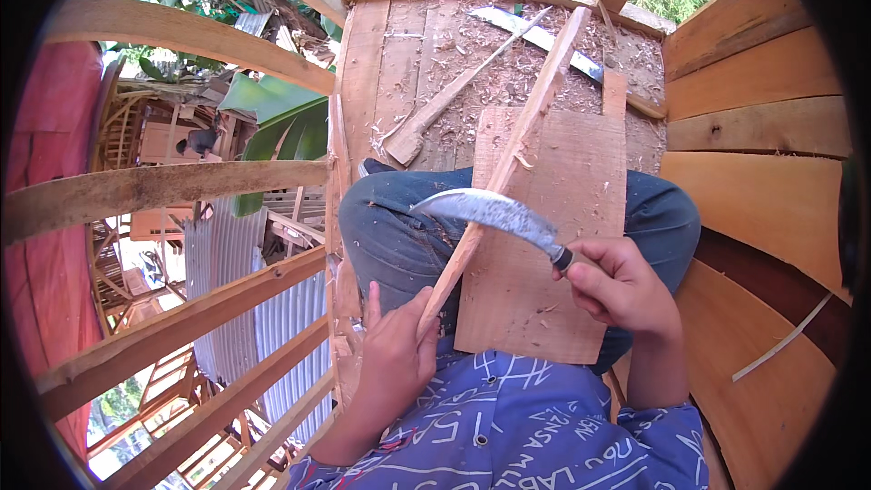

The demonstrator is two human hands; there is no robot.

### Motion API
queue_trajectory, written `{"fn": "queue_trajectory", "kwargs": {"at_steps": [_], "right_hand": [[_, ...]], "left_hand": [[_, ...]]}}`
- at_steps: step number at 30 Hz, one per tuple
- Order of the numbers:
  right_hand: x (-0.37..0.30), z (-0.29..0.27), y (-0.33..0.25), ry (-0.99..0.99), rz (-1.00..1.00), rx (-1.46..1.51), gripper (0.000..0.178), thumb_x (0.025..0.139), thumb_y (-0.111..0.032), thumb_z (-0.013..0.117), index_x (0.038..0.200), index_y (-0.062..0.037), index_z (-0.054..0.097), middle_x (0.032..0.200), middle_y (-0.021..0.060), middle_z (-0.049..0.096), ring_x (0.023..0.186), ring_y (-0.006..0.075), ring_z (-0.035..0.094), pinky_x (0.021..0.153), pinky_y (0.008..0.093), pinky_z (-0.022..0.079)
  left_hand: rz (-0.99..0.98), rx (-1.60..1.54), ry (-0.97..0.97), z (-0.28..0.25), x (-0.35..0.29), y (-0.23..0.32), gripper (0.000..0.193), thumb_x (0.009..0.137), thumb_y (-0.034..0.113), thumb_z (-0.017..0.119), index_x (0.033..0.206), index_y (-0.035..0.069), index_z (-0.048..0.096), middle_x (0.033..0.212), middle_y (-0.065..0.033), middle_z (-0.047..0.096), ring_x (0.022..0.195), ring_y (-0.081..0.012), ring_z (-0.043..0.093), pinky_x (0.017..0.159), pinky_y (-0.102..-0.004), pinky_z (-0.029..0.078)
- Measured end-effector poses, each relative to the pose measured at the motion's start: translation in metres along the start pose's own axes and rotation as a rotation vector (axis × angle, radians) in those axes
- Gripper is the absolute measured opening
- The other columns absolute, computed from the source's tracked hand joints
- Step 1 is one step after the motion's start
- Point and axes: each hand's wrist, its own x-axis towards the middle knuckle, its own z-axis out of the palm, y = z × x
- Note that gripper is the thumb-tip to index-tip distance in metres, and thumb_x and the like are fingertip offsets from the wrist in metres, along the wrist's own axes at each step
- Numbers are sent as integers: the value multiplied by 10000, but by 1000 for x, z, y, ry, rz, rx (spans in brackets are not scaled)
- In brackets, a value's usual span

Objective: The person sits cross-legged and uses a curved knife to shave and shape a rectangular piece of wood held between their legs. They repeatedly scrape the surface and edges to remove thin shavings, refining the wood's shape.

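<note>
I see a white-lettered blue shirt point(472, 408); left fingers point(374, 302) grip a wooden stick point(515, 150), right fingers point(594, 283) a curved knife point(504, 212). The stick partly blocks a long blade point(539, 37) among shavings point(497, 74).

The curved silver knife blade point(496, 211) is metal, shiny along its edge and dull, dark-mottled on its flat. The long narrow light-brown stick point(521, 136) is bare matt wood, rough with lifted splinters. The flat rectangular tan board point(544, 295) is smoother matt wood. The blue trousers point(390, 227) are matt cloth.
</note>
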Motion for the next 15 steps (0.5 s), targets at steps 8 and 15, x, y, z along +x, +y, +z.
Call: {"fn": "queue_trajectory", "kwargs": {"at_steps": [8, 15], "right_hand": [[1, -1, -3, 68, 0, 56, 239, 974, -214, 565, 987, 15, 629, 577, -54, 475, 453, 1, 391, 407, 184, 278], [2, 8, 11, 300, -153, -47, 218, 923, -176, 650, 973, 36, 662, 637, -54, 526, 545, 8, 446, 472, 187, 328]], "left_hand": [[-4, 2, -4, 0, 1, 0, 401, 811, -6, 649, 1204, -21, 574, 704, -113, 578, 664, -267, 597, 1113, -569, 260], [-14, -12, -10, -3, 3, 1, 412, 807, -8, 651, 1211, -16, 572, 704, -110, 580, 662, -265, 599, 1118, -568, 254]]}}
